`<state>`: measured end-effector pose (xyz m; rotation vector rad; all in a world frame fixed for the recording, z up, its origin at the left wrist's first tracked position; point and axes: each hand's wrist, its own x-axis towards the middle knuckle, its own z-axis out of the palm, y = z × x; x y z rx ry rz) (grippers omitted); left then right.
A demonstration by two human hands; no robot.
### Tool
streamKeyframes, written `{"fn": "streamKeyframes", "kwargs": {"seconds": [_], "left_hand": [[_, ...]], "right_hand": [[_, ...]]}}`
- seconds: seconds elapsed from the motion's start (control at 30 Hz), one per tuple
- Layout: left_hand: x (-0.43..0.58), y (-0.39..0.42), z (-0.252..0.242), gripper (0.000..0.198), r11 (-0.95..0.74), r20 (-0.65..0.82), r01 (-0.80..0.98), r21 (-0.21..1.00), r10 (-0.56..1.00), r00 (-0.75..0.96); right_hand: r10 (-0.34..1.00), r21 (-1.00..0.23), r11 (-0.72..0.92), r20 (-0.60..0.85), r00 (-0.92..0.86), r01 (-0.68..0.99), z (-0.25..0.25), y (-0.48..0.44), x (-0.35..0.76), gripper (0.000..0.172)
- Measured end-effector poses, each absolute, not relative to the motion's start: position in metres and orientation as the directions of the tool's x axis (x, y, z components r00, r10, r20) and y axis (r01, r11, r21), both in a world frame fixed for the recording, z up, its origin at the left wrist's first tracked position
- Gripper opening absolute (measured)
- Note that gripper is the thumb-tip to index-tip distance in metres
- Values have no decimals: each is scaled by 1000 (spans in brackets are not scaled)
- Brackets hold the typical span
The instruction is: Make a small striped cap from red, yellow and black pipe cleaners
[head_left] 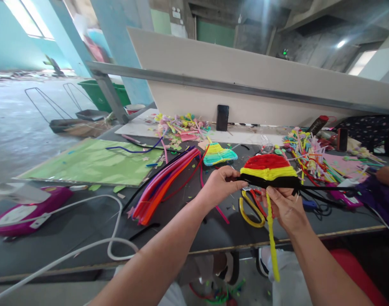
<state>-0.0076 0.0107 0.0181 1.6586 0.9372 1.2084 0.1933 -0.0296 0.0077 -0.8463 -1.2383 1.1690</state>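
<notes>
A half-round piece of red, yellow and black pipe cleaners (267,170) is held up above the grey table's front part. My left hand (222,185) pinches its black left end between thumb and fingers. Beneath its black band, my right hand (285,208) supports it, fingers closed partly behind it. A yellow pipe cleaner (272,242) hangs down from under my right thumb, past the table edge. Black strands run right from the piece. Yellow-handled scissors (251,212) lie between my hands, close to my right one.
A bundle of pink, purple and orange pipe cleaners (167,187) lies left of my left hand. Behind are a yellow-and-blue piece (219,154), scrap piles and a standing phone (222,117). A white cable (116,225) loops at left. Another person's hand (387,176) is at far right.
</notes>
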Motion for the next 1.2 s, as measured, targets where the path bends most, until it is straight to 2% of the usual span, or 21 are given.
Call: {"fn": "streamKeyframes", "kwargs": {"seconds": [0.2,0.47,0.7,0.93,1.1,1.2], "left_hand": [[-6,8,21,32,-292,274,49,955,935,227],[-7,4,25,33,-259,252,13,966,948,193],[-6,2,29,32,-82,128,-183,980,957,259],[0,1,25,30,40,75,-343,938,947,314],[11,-6,22,32,137,37,-463,876,937,348],[16,-11,22,33,199,35,-518,832,913,406]], "right_hand": [[966,-949,236,253,-55,-209,8,-29,191,17],[990,-957,135,140,0,-257,7,-28,189,15],[981,-943,175,193,-37,-285,9,-26,188,12],[982,-955,114,149,-112,-273,13,-26,202,12],[972,-938,129,184,-149,-322,17,-27,208,14],[969,-949,194,225,-101,-251,12,-25,198,12]]}}
